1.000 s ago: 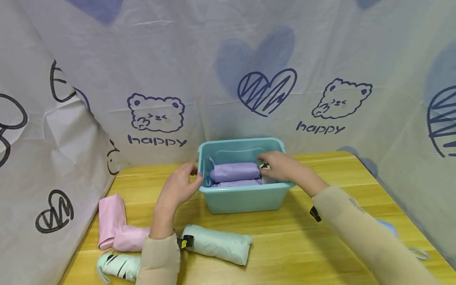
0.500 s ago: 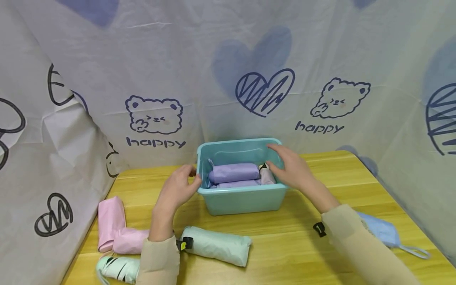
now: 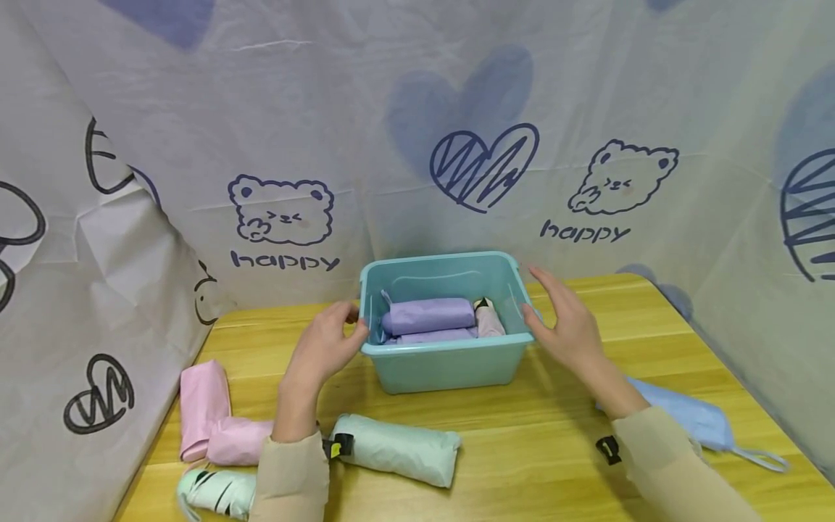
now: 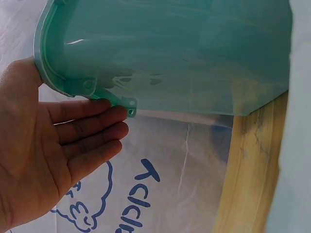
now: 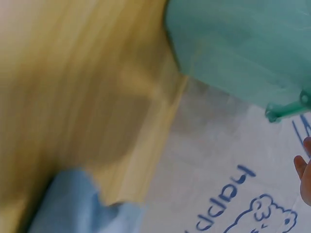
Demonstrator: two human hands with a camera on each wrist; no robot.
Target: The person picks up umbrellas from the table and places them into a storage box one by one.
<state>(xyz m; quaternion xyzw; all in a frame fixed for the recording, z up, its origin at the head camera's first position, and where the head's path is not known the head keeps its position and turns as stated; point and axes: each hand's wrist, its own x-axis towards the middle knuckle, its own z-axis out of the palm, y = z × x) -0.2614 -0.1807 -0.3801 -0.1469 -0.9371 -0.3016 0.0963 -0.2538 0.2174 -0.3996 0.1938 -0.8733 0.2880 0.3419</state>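
A teal plastic bin [image 3: 450,368] stands in the middle of the table. Inside it lie a purple folded umbrella [image 3: 432,316], another purple one [image 3: 438,336] in front of it, and a pale pinkish one [image 3: 488,319] with a black-marked end at the right. My left hand [image 3: 329,339] is at the bin's left rim, thumb by the rim; in the left wrist view its fingers [image 4: 92,133] are straight and touch the bin's handle mount. My right hand [image 3: 570,326] is spread beside the right rim, holding nothing; only fingertips show in the right wrist view.
A mint folded umbrella [image 3: 398,448] lies in front of the bin. To the left are pink wrapped pieces [image 3: 205,409] and a mint umbrella with black ribs [image 3: 222,493]. A blue folded umbrella [image 3: 691,417] with a loop lies right, partly behind the right sleeve.
My right hand has come up out of the bin and moved right, past its rim, uncovering the pale pinkish umbrella inside. My left hand has stayed at the left rim.
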